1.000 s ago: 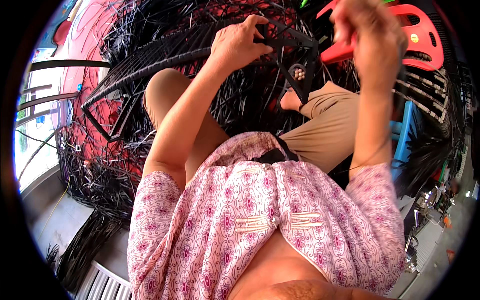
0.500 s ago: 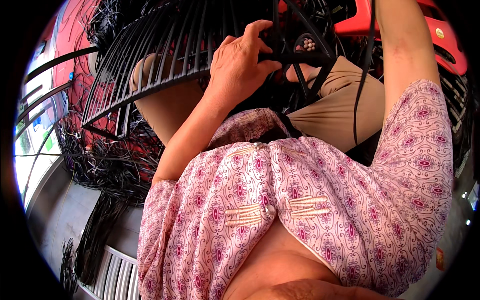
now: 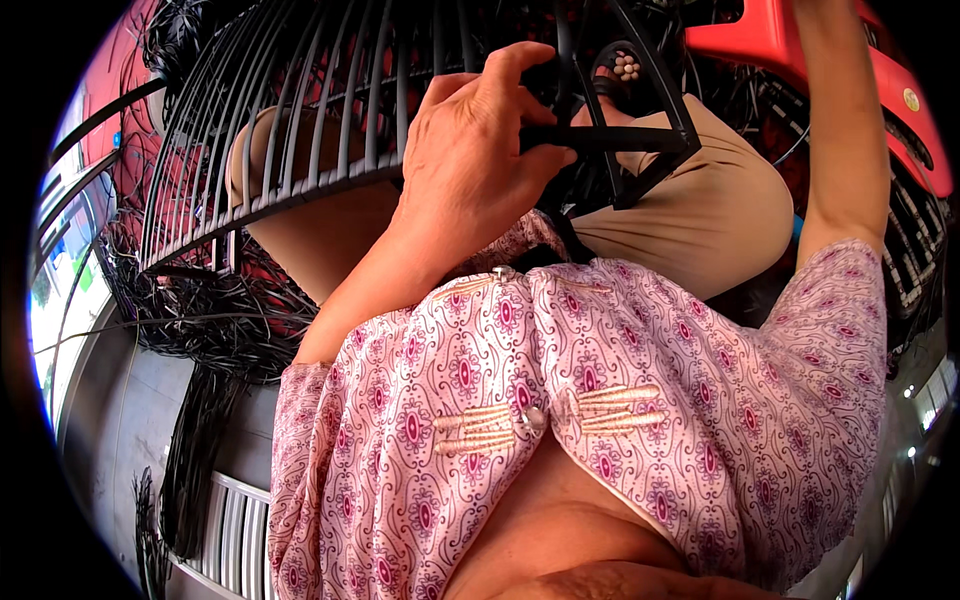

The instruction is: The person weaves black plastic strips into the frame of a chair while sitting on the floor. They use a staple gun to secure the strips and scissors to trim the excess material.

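Note:
A black frame [image 3: 345,168] wound with rows of black plastic strips rests across my lap in the upper left and middle. My left hand [image 3: 465,145] lies over its near rail, fingers and thumb curled round the black bar [image 3: 625,139]. The fingertips partly hide behind that bar. Up at the right, my right forearm [image 3: 843,120] stretches to the top edge, and the hand itself is cut off there.
A red plastic chair or stool [image 3: 750,45] stands at the upper right. Tangled black strips [image 3: 225,310] heap at the left, one bundle [image 3: 200,460] hanging beside a slatted metal rack [image 3: 238,535]. My sandalled foot [image 3: 612,80] is beyond the frame.
My right arm has swung outward to the right, and the long black strip that hung beside it is out of sight. The frame shows slightly larger; my left hand stays on its rail.

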`<move>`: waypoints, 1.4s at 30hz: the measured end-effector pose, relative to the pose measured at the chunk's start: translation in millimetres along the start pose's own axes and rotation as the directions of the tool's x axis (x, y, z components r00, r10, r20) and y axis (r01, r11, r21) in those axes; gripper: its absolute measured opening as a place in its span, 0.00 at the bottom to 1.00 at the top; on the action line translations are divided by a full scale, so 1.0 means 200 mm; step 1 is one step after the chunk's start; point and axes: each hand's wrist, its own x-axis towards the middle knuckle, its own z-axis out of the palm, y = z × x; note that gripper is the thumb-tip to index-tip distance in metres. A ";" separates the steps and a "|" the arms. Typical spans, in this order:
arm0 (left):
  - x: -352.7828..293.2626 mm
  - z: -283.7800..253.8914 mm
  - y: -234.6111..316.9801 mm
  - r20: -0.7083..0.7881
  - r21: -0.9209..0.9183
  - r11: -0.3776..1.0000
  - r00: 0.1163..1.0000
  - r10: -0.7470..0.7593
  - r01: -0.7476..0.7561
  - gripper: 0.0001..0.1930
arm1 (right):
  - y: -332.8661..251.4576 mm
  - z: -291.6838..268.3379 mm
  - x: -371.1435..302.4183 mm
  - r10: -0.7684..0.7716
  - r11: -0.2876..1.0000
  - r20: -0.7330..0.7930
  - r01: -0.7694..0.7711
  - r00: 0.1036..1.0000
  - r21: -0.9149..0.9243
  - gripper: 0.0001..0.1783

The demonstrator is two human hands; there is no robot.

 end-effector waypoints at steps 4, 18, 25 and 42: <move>-0.01 0.00 -0.01 -0.027 0.024 1.000 1.000 0.006 -0.005 0.37 | 0.07 0.31 -0.13 -0.163 0.963 0.472 0.036 0.866 0.267 0.13; -0.04 0.08 -0.08 -0.134 0.420 0.800 0.843 0.522 -0.428 0.22 | 0.45 0.69 -0.16 -0.517 0.758 0.214 0.560 0.829 -0.335 0.07; 0.02 0.16 -0.10 -0.034 0.596 0.705 0.865 0.501 -0.385 0.19 | 0.44 0.70 -0.09 -0.547 0.750 0.210 0.585 0.811 -0.308 0.07; 0.15 -1.34 -0.22 -0.490 0.162 0.966 0.833 0.255 -0.200 0.15 | 0.45 -0.05 0.71 -0.432 0.900 -0.662 0.344 0.612 -0.270 0.13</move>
